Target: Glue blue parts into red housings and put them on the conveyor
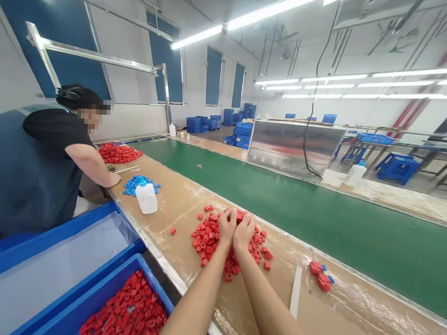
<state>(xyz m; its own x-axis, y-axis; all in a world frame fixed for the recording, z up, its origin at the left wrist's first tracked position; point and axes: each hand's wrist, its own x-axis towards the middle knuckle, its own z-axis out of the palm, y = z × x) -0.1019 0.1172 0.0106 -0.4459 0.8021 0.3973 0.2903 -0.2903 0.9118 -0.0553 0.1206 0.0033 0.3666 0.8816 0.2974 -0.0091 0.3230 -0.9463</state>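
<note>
Red pieces (206, 239) lie heaped on the brown-topped bench (184, 200), beside the green belt (208, 171), presumably piled there for easy reach. From afar I see the left hand (227, 226) and right hand (244, 232) close together over the heap, fingers curled inward, red showing between them; whether either pinches a piece I cannot tell. Two red-and-blue items (323, 281) sit apart, probably to avoid mixing.

Your near tabletop (324, 323):
Two red heaps (205, 239) (119, 153), one blue heap (132, 183), one bottle (147, 199), two red-and-blue pieces (315, 267) (324, 282), one strip (295, 291).
</note>
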